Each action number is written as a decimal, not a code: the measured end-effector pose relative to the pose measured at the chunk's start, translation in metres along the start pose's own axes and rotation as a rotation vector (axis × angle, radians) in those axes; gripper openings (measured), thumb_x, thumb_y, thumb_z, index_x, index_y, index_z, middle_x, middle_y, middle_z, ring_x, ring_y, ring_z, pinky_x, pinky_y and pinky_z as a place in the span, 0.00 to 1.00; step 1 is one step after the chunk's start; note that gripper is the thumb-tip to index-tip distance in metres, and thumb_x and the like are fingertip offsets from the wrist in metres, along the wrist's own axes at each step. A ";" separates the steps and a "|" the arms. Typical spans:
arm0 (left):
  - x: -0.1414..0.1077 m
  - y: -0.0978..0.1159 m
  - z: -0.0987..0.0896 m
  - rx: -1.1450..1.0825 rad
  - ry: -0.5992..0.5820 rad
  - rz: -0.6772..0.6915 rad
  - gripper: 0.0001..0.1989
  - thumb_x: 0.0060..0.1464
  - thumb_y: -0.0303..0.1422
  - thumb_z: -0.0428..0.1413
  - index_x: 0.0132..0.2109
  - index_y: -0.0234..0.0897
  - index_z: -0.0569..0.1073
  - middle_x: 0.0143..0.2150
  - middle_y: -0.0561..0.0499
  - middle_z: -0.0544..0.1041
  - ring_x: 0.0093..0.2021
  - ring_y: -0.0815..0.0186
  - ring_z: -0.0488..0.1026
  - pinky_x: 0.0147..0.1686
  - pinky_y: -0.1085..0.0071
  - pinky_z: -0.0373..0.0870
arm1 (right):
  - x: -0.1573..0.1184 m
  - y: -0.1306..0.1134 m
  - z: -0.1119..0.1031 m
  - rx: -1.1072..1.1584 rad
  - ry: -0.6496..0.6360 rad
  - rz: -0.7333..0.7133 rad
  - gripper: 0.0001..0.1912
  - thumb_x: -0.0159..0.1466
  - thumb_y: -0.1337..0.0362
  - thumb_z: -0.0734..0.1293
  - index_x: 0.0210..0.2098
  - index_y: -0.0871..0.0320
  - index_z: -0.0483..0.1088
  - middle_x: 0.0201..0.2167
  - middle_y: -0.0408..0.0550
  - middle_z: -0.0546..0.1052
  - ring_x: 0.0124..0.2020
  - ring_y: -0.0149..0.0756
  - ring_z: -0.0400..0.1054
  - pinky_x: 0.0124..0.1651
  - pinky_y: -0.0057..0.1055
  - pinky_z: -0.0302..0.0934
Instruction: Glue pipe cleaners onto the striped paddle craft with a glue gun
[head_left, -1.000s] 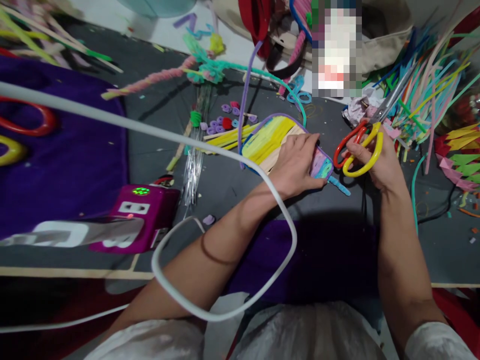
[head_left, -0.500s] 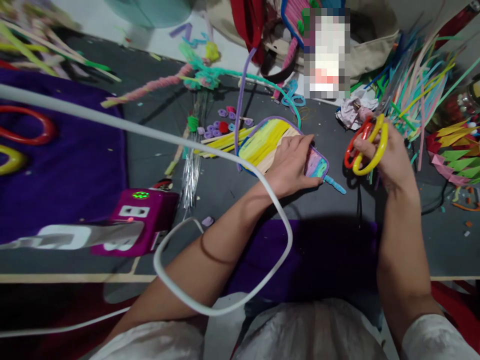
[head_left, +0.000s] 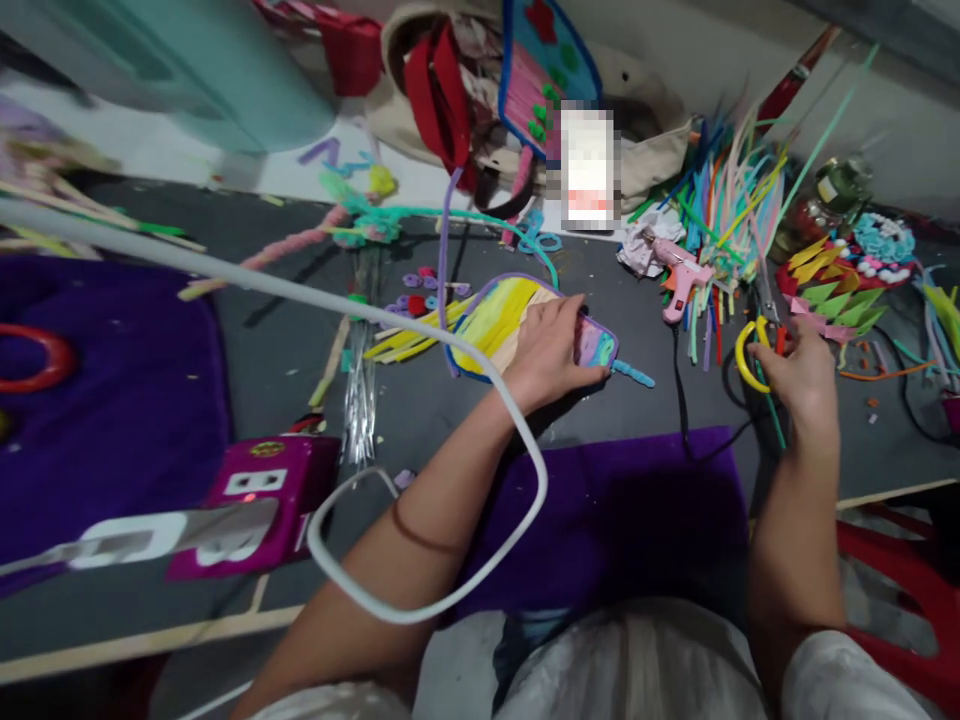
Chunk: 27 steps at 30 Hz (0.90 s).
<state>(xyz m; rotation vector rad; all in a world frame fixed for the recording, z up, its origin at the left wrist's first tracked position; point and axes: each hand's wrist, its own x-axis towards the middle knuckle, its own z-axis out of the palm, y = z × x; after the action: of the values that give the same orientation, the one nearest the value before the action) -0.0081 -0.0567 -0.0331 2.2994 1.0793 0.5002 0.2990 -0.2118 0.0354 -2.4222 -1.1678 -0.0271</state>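
My left hand (head_left: 551,350) grips a flat craft piece (head_left: 487,325) across its width, fingertips at the far edge and thumb at the near edge. Yellow, cream, pink and blue strips fill the piece inside a purple and blue border. A light-blue fuzzy stem (head_left: 634,374) sticks out at its right end. Over to the right, my right hand (head_left: 802,375) is closed on the handles of scissors (head_left: 752,355), one loop yellow and one red, blades pointing away from me. My fingers partly hide the red loop. Left of the scissors lies a pink glue gun (head_left: 681,280).
A white cable (head_left: 536,470) loops across the view in front of my left forearm. Purple cloths (head_left: 112,380) and a magenta power socket box (head_left: 262,485) are at left. Colourful pipe cleaners (head_left: 739,200), crumpled paper (head_left: 646,240) and silvery wires (head_left: 360,400) lie around the table.
My right hand has carried the scissors right and lower, away from the glue gun, which shows plainly now. My left hand stays on the craft piece. The view has shifted.
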 end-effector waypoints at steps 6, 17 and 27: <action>0.001 0.001 0.000 0.013 -0.006 -0.003 0.48 0.44 0.45 0.68 0.69 0.34 0.61 0.65 0.33 0.67 0.65 0.38 0.63 0.66 0.39 0.60 | -0.006 0.001 0.021 -0.002 0.021 0.169 0.35 0.58 0.54 0.70 0.61 0.65 0.71 0.47 0.65 0.82 0.47 0.57 0.76 0.53 0.52 0.67; -0.002 -0.005 0.007 0.014 0.036 0.023 0.48 0.44 0.45 0.68 0.69 0.37 0.61 0.65 0.34 0.68 0.64 0.40 0.63 0.67 0.39 0.60 | 0.001 -0.028 0.028 -0.073 -0.103 0.062 0.25 0.63 0.62 0.72 0.59 0.62 0.73 0.52 0.66 0.78 0.53 0.59 0.73 0.55 0.54 0.65; -0.008 -0.001 0.003 0.001 -0.003 0.006 0.51 0.45 0.44 0.69 0.71 0.36 0.58 0.67 0.35 0.66 0.66 0.39 0.61 0.67 0.42 0.57 | -0.051 -0.123 0.047 0.260 -0.390 -0.546 0.11 0.71 0.68 0.64 0.38 0.52 0.78 0.39 0.49 0.78 0.43 0.43 0.73 0.46 0.38 0.64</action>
<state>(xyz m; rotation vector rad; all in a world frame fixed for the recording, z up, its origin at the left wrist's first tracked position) -0.0116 -0.0635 -0.0365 2.3040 1.0721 0.4982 0.1663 -0.1636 0.0298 -1.8684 -1.8480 0.4177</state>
